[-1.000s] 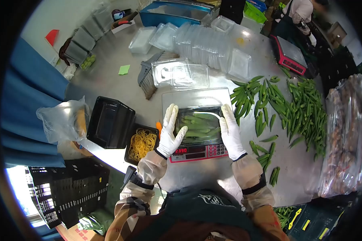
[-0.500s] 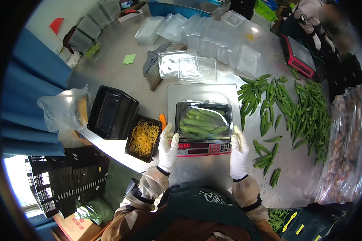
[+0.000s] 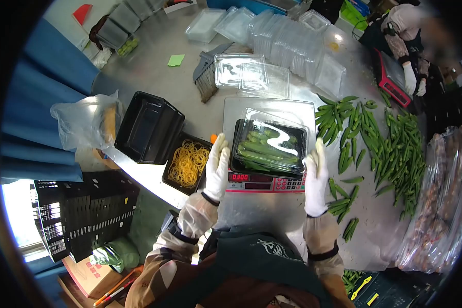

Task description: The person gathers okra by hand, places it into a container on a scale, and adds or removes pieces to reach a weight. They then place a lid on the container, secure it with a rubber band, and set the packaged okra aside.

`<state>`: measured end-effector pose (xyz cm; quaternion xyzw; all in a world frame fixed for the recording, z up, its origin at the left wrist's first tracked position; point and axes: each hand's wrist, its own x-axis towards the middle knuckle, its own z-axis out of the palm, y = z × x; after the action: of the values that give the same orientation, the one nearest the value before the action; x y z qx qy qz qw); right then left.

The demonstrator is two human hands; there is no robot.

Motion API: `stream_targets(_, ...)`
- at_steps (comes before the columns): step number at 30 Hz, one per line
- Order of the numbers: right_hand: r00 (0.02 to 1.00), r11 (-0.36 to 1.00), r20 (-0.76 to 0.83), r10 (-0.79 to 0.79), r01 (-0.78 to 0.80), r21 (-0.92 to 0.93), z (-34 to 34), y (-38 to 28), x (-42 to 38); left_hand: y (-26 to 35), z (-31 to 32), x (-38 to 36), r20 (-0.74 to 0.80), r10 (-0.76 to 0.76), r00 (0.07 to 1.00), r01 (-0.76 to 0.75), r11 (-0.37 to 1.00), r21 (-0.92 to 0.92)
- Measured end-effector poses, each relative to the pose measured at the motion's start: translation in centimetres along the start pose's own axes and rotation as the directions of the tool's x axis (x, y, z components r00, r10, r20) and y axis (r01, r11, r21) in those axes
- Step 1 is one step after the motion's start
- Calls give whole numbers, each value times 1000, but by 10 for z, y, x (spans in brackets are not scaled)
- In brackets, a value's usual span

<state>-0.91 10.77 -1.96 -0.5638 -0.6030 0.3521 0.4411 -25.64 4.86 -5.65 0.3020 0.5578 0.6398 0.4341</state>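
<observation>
A black tray (image 3: 236, 165) of green okra pods (image 3: 264, 149) sits on the weighing scale (image 3: 231, 110), whose red digits are lit. Over the pods lies a clear plastic lid (image 3: 251, 117), skewed, its far left corner jutting past the tray's rim. My left hand (image 3: 217, 168), in a white glove, is open just left of the tray, fingers extended and pointing away from me. Open too, my gloved right hand (image 3: 315, 179) stands at the tray's right side, fingers stretched upward and its thumb side close to the rim. Neither hand grasps anything.
Left of the scale are a box of rubber bands (image 3: 188, 163) and empty black trays (image 3: 149, 128). Loose okra (image 3: 395, 149) is heaped at right. Beyond the scale lie clear lids (image 3: 287, 46), a brush (image 3: 206, 77) and another scale (image 3: 392, 77), with a co-worker's gloved hands (image 3: 409, 78) beside it.
My hands have moved off the tray's near corners to its sides, fingers straighter. The lid, squared on the tray before, now sits askew. The view has shifted slightly.
</observation>
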Motion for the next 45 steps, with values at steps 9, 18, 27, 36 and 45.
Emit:
stream_targets(9, 983, 996, 164, -83, 88, -21, 10, 14, 17, 14, 18, 7, 164, 170, 972, -229, 849, 476)
stream_targets(18, 984, 979, 56, -167, 172, -113, 24, 17, 8, 0, 12, 8, 80, 113, 990, -131, 949, 286)
stream_targets(27, 993, 985, 29, -119, 121, -120, 26, 23, 14, -4, 9, 79, 165, -115, 980, 88, 983, 164)
stream_targets(36, 992, 969, 56, -113, 122, -216, 7, 16, 4, -12, -3, 76, 263, -25, 964, -35, 975, 218)
stream_targets(45, 781, 533, 315, 540, -606, 590, -18, 46, -49, -4, -38, -16, 227, -440, 869, 484, 851, -206)
